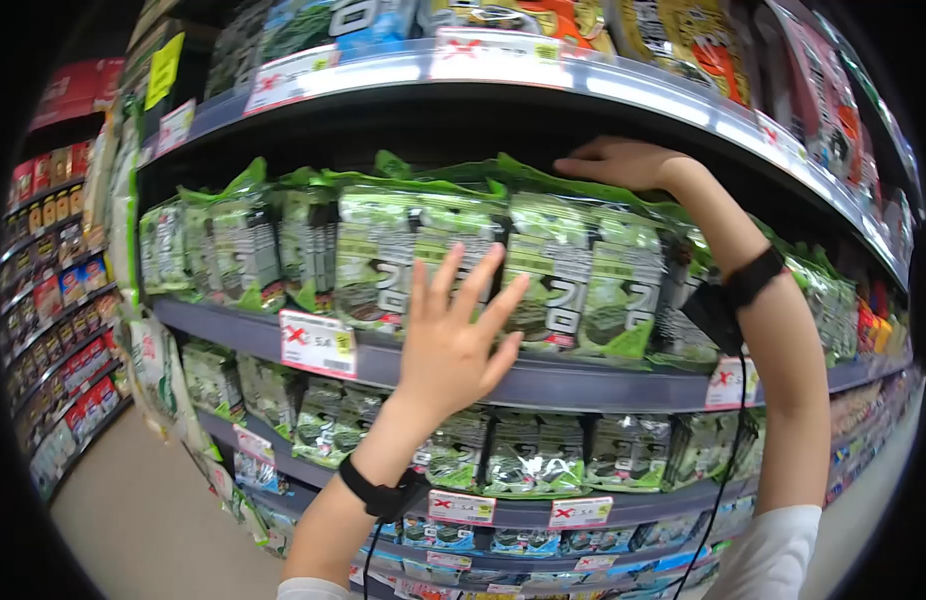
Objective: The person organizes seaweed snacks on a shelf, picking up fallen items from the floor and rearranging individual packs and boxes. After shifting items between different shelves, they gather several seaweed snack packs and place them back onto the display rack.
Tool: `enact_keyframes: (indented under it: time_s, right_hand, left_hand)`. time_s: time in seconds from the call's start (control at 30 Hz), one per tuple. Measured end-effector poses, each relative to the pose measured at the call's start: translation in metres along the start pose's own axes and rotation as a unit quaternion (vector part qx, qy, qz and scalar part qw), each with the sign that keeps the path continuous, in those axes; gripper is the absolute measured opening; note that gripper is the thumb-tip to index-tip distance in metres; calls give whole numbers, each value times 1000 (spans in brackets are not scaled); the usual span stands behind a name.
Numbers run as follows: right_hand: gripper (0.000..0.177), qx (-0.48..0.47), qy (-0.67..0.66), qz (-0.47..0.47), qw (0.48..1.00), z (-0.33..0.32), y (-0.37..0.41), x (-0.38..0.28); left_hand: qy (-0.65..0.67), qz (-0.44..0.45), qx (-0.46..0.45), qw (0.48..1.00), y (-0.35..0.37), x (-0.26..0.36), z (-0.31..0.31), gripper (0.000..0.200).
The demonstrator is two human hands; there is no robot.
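L hand (453, 345) was up at the front of the mid-shelf row, back of hand to cam, fingers splayed wide, not closed round anything. Fingers overlapped the lower fronts of two green seaweed packs, L pack (373, 245) and R pack (553, 265), approx. where they met; contact vs. just in front = can't tell.

R hand (623, 165) was reached over the top of the row, palm down, fingers pointing L along R pack's top edge. Underside hidden, so can't tell if it had hold of the pack or just rested there.

Both packs stood upright side by side on the mid shelf (583, 385), w/ more green packs (238, 245) to the L. Price tag (318, 343) was on the shelf edge, below L pack's L side. Lower row (533, 455) had similar packs; upper shelf (383, 70) had yellow packs (678, 45) etc. Black wristband (368, 490) on L wrist, another strap (753, 277) on R forearm.
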State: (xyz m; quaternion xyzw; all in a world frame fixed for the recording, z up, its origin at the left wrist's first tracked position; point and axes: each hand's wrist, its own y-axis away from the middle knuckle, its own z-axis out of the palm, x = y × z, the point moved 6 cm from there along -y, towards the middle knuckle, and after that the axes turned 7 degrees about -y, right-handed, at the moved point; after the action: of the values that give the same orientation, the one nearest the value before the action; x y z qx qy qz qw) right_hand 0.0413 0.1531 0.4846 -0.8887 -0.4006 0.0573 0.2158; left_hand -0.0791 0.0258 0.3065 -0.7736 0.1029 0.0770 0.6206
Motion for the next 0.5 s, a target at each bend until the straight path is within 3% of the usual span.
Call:
enact_keyframes:
  time_s: [0.07, 0.13, 0.17, 0.2, 0.3, 0.43, 0.5]
  right_hand:
    - [71, -44, -66, 37, 996, -1, 10, -14]
    - [59, 38, -75, 0, 996, -1, 19, -17]
    - [52, 62, -102, -85, 989, -3, 21, -21]
    - [46, 49, -88, -58, 993, -8, 26, -36]
    - [43, 164, -54, -219, 960, -12, 44, -73]
    - [39, 168, -30, -266, 949, -8, 45, -133]
    - [36, 194, -46, -290, 936, -8, 40, -161]
  left_hand:
    - [12, -1, 7, 1000, 1, -2, -2, 51]
    - [28, -14, 33, 999, 3, -6, -4, 50]
    - [27, -20, 47, 998, 7, -10, -9, 52]
    - [8, -63, 72, 995, 12, -19, -17, 55]
    - [6, -180, 88, 980, 28, -48, -26, 63]
    - [34, -121, 22, 992, 25, -47, -29, 62]
    - [83, -98, 42, 991, 26, -50, -41, 53]
